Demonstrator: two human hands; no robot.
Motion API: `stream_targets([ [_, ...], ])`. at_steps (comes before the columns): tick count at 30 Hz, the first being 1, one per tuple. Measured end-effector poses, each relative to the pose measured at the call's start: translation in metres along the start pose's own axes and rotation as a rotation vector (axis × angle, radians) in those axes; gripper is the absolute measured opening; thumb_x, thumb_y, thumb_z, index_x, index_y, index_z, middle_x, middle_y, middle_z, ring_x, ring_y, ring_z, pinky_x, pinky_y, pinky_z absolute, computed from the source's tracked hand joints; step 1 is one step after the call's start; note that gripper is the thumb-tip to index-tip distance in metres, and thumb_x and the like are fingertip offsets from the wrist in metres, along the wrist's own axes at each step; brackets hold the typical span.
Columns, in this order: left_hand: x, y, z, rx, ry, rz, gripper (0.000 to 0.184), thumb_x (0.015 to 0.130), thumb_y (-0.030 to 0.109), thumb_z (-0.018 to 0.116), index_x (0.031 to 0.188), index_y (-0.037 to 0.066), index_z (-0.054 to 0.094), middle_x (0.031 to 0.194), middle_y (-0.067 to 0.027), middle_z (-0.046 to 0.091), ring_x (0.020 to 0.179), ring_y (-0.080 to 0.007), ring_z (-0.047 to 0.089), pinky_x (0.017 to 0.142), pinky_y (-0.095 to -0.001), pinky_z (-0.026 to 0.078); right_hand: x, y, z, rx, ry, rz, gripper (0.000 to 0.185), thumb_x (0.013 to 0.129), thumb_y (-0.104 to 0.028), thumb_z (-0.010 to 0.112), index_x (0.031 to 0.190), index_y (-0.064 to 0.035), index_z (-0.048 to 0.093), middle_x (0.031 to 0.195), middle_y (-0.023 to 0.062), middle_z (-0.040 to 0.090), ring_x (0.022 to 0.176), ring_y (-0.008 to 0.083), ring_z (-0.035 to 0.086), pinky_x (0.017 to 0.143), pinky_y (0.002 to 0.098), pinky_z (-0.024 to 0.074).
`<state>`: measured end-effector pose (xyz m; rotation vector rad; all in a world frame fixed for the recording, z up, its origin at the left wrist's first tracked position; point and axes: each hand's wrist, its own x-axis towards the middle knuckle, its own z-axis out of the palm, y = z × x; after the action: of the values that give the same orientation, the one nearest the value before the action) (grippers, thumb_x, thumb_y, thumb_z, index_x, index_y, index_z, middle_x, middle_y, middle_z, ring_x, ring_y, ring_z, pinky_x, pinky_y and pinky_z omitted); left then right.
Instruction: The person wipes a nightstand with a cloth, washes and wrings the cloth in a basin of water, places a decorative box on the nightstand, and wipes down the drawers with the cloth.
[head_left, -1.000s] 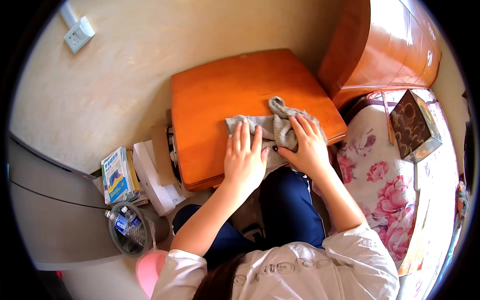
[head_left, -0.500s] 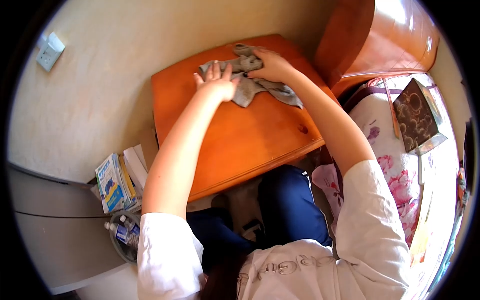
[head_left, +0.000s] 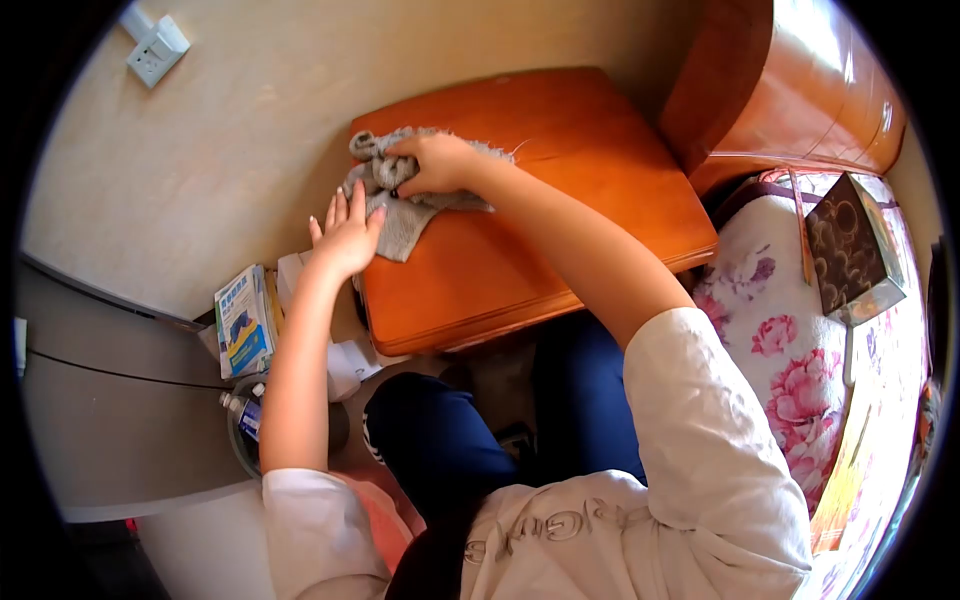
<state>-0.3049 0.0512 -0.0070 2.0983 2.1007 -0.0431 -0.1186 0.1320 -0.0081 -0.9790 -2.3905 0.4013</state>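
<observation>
A crumpled grey cloth (head_left: 404, 228) lies on the left part of the orange-brown wooden tabletop (head_left: 590, 190), with one edge at the table's left side. My right hand (head_left: 440, 163) presses on the bunched cloth, its thumb and fingers curled round a fold. By the table's left edge, my left hand (head_left: 345, 240) has its fingers spread, and their tips are at the cloth's lower left border. Whether they press on the cloth or only rest beside it, I cannot tell.
A bed with a flowered cover (head_left: 765, 330) stands right, bearing a dark patterned box (head_left: 850, 245). Books (head_left: 243, 325) and a bin with plastic bottles (head_left: 245, 415) are at left, beside a grey cabinet (head_left: 120, 400). A wall socket (head_left: 158, 50) is upper left.
My right hand has carried the cloth leftward across the tabletop to its left edge. My left hand has shifted left and down, off the middle of the cloth. The view has shifted a little.
</observation>
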Motion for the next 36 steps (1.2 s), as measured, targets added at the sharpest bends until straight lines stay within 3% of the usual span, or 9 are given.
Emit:
stream_targets([
  [6, -0.095, 0.041, 0.013, 0.057, 0.064, 0.132, 0.068, 0.092, 0.046, 0.028, 0.140, 0.001, 0.011, 0.144, -0.0274, 0.009, 0.136, -0.0356, 0.007, 0.107, -0.0512, 0.005, -0.091, -0.047, -0.014, 0.100, 0.049, -0.161, 0.053, 0.060, -0.024, 0.069, 0.110, -0.0072, 0.061, 0.107, 0.0147, 0.061, 0.097, 0.0307, 0.058, 0.085, 0.0378, 0.0457],
  [9, -0.130, 0.083, 0.010, 0.065, -0.048, 0.231, 0.070, 0.093, 0.045, 0.030, 0.141, 0.001, 0.005, 0.145, -0.0258, 0.003, 0.136, -0.0344, 0.001, 0.108, -0.0489, 0.005, -0.155, -0.062, -0.048, 0.111, 0.051, -0.069, 0.052, 0.060, -0.020, 0.069, 0.109, -0.0042, 0.060, 0.111, 0.0158, 0.059, 0.101, 0.0312, 0.055, 0.087, 0.0374, 0.0445],
  [11, -0.143, 0.115, 0.019, 0.187, -0.011, 0.340, 0.069, 0.093, 0.043, 0.032, 0.140, -0.001, 0.006, 0.145, -0.0266, 0.004, 0.136, -0.0360, 0.003, 0.108, -0.0492, 0.007, -0.195, -0.063, -0.072, 0.073, 0.073, 0.030, 0.053, 0.060, -0.020, 0.069, 0.110, -0.0051, 0.060, 0.113, 0.0168, 0.057, 0.104, 0.0321, 0.054, 0.089, 0.0380, 0.0434],
  [16, -0.104, 0.182, 0.025, -0.044, 0.028, 0.594, 0.070, 0.091, 0.047, 0.034, 0.140, 0.001, 0.013, 0.144, -0.0271, 0.009, 0.136, -0.0355, 0.007, 0.108, -0.0488, 0.009, -0.247, -0.016, -0.115, 0.018, 0.228, 0.209, 0.054, 0.059, -0.015, 0.070, 0.111, -0.0045, 0.060, 0.111, 0.0177, 0.058, 0.105, 0.0339, 0.053, 0.091, 0.0388, 0.0416],
  [23, -0.002, 0.228, 0.002, 0.121, -0.111, 0.414, 0.073, 0.089, 0.059, 0.020, 0.143, 0.014, 0.001, 0.148, -0.0147, -0.003, 0.138, -0.0255, -0.001, 0.110, -0.0438, 0.001, -0.197, 0.063, -0.114, -0.232, 0.381, 0.389, 0.058, 0.063, -0.024, 0.071, 0.116, -0.0049, 0.056, 0.120, 0.0173, 0.053, 0.114, 0.0327, 0.046, 0.097, 0.0375, 0.0368],
  [28, 0.053, 0.193, -0.006, 0.082, -0.129, 0.316, 0.075, 0.087, 0.063, 0.022, 0.143, 0.019, 0.000, 0.149, -0.0093, -0.008, 0.138, -0.0222, -0.004, 0.109, -0.0469, -0.001, -0.127, 0.097, -0.102, -0.232, 0.282, 0.378, 0.066, 0.063, -0.035, 0.072, 0.119, -0.0065, 0.054, 0.124, 0.0160, 0.051, 0.117, 0.0317, 0.044, 0.098, 0.0372, 0.0350],
  [32, 0.092, 0.142, -0.012, 0.050, -0.104, 0.256, 0.080, 0.082, 0.068, 0.027, 0.143, 0.024, 0.002, 0.150, -0.0069, -0.004, 0.138, -0.0228, 0.000, 0.108, -0.0485, 0.003, -0.071, 0.088, -0.088, -0.202, 0.179, 0.447, 0.069, 0.063, -0.040, 0.071, 0.122, -0.0077, 0.052, 0.127, 0.0141, 0.049, 0.119, 0.0305, 0.043, 0.099, 0.0376, 0.0345],
  [35, 0.110, 0.107, -0.016, 0.018, -0.102, 0.204, 0.080, 0.082, 0.069, 0.027, 0.143, 0.024, 0.002, 0.150, -0.0065, -0.004, 0.138, -0.0226, -0.001, 0.108, -0.0489, 0.004, -0.034, 0.090, -0.065, -0.196, 0.204, 0.368, 0.070, 0.064, -0.040, 0.071, 0.123, -0.0080, 0.052, 0.126, 0.0137, 0.050, 0.117, 0.0298, 0.045, 0.098, 0.0368, 0.0360],
  [36, 0.115, 0.100, -0.017, 0.019, -0.100, 0.198, 0.080, 0.082, 0.068, 0.027, 0.143, 0.024, 0.002, 0.150, -0.0070, -0.004, 0.138, -0.0229, -0.001, 0.108, -0.0489, 0.005, -0.026, 0.083, -0.066, -0.120, 0.143, 0.429, 0.067, 0.066, -0.039, 0.071, 0.125, -0.0133, 0.051, 0.130, 0.0122, 0.047, 0.120, 0.0310, 0.043, 0.099, 0.0385, 0.0350],
])
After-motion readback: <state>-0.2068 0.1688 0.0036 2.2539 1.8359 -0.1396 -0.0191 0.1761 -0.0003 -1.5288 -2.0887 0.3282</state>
